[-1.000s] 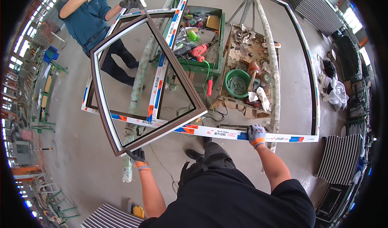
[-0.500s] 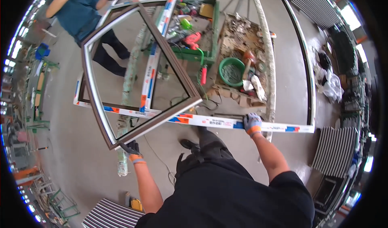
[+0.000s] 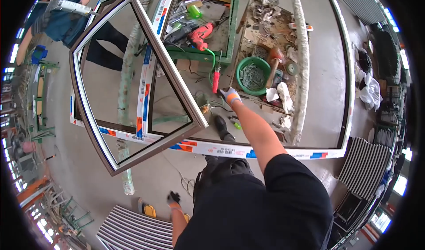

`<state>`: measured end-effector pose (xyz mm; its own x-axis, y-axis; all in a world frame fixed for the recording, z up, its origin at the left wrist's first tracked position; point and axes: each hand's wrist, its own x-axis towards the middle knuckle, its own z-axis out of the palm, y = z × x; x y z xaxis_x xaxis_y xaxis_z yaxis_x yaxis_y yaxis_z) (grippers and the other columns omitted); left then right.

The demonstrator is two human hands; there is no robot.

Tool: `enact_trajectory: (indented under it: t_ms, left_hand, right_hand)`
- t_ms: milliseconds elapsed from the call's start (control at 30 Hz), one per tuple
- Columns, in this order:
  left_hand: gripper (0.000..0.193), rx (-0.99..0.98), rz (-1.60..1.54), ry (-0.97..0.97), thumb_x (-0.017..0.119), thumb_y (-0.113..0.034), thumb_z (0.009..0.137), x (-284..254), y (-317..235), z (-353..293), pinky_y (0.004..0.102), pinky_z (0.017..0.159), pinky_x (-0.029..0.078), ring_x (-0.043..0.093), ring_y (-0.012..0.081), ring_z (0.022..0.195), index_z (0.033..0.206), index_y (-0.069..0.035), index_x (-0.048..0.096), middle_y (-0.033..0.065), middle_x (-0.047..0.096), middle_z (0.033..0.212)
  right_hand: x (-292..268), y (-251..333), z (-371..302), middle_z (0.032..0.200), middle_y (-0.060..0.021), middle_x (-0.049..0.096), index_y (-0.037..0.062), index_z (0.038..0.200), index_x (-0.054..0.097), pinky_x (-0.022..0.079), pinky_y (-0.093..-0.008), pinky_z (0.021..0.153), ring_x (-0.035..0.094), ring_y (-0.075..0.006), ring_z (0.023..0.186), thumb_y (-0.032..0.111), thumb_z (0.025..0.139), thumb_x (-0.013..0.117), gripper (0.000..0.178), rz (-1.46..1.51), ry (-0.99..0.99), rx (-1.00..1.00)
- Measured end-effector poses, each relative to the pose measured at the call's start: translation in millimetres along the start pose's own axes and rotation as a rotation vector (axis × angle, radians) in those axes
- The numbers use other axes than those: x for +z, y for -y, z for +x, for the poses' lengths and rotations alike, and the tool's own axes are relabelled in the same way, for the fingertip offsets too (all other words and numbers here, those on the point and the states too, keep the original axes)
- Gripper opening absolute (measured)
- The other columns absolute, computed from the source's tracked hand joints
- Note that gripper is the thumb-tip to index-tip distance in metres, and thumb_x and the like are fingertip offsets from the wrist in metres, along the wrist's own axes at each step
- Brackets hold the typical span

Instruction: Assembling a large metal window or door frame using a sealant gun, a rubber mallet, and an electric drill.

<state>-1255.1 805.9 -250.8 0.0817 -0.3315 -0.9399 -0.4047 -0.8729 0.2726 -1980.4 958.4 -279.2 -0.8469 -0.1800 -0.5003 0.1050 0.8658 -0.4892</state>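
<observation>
My right hand (image 3: 230,96), in a grey and orange glove, reaches over the large taped frame (image 3: 221,150). Its fingers point toward a hanging tool with a red handle (image 3: 216,81) and look apart from it. Low beside my body, my left hand (image 3: 174,198) hangs in a dark glove, fingers spread and holding nothing. A brown window sash (image 3: 170,64) with one curved side lies askew over the left part of the large frame. Near my right hand, a green bowl (image 3: 239,78) of screws sits on a littered board.
A green tool tray (image 3: 234,28) holds a red power drill (image 3: 201,35). A mallet (image 3: 275,64) rests beside the bowl. White-wrapped and green support bars run beneath the frame. At the upper left a co-worker (image 3: 66,15) holds a sealant gun (image 3: 71,6). Striped profiles (image 3: 128,228) are stacked behind me.
My right hand has left the large frame's near bar and stretched forward toward the red handle. My left hand has let go of the sash corner and dropped back beside my body.
</observation>
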Motion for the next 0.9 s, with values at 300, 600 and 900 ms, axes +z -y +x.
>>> enact_trajectory:
  t_ms: [300,600,900]
  left_hand:
    - [0.007,-0.079,-0.089,-0.217,0.06,-0.013,0.085,94.6,84.9,-166.0,0.028,0.046,0.044,0.057,0.019,0.052,0.09,-0.01,0.059,0.0089,0.062,0.069]
    - [0.027,0.572,0.37,-0.148,0.062,-0.017,0.089,190.4,-41.2,-226.3,0.0297,0.082,0.049,0.063,0.0173,0.086,0.108,0.003,0.064,0.0113,0.068,0.097]
    - [0.024,0.802,0.31,0.886,0.056,-0.011,0.094,339.5,-163.3,-316.1,0.0272,0.087,0.048,0.062,0.0134,0.094,0.114,0.002,0.062,0.0074,0.067,0.104]
  right_hand:
    - [80.4,-14.5,149.6,0.071,-0.0092,0.061,0.0045,0.085,0.064,0.048,-0.037,0.055,0.061,-0.021,0.064,0.029,0.071,0.076,0.031,0.439,0.083,0.011]
    - [-63.1,20.0,-12.3,0.071,-0.0092,0.06,0.0052,0.075,0.061,0.047,-0.0348,0.061,0.059,-0.0213,0.067,0.004,0.071,0.062,0.005,0.869,0.379,-0.306]
    - [-302.3,-6.4,-264.1,0.119,-0.0273,0.059,-0.0087,0.097,0.058,0.034,-0.0405,0.107,0.054,-0.035,0.117,0.003,0.068,0.055,0.032,0.81,0.325,-0.562]
